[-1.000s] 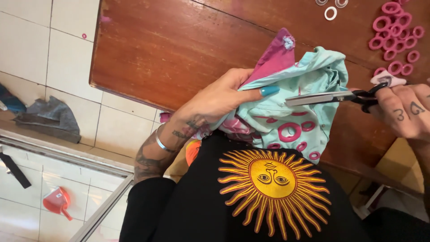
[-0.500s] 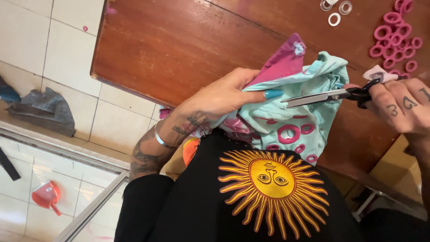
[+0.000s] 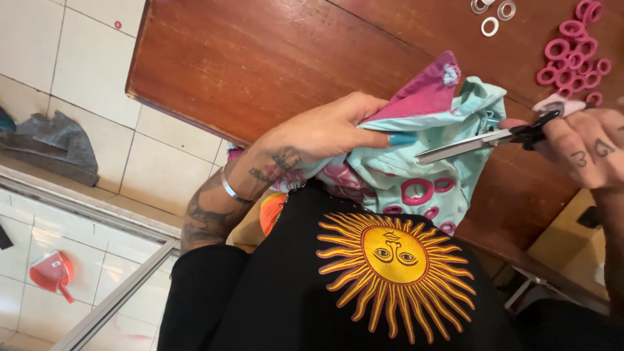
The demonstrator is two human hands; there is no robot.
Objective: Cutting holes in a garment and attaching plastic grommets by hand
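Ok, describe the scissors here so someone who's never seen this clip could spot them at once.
Start at the brown wooden table, then find the turquoise cloth with pink rings that the left hand grips at its near edge. The scissors lie against that cloth, held in the right hand. Silver blades and black handles make them the only metal tool among soft fabric and pink plastic rings.

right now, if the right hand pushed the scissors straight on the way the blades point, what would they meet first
Most likely the turquoise fabric: the right hand aims the scissors leftward, blade tips already over it. Just beyond sits the left hand and its thumb. Depth is unclear.
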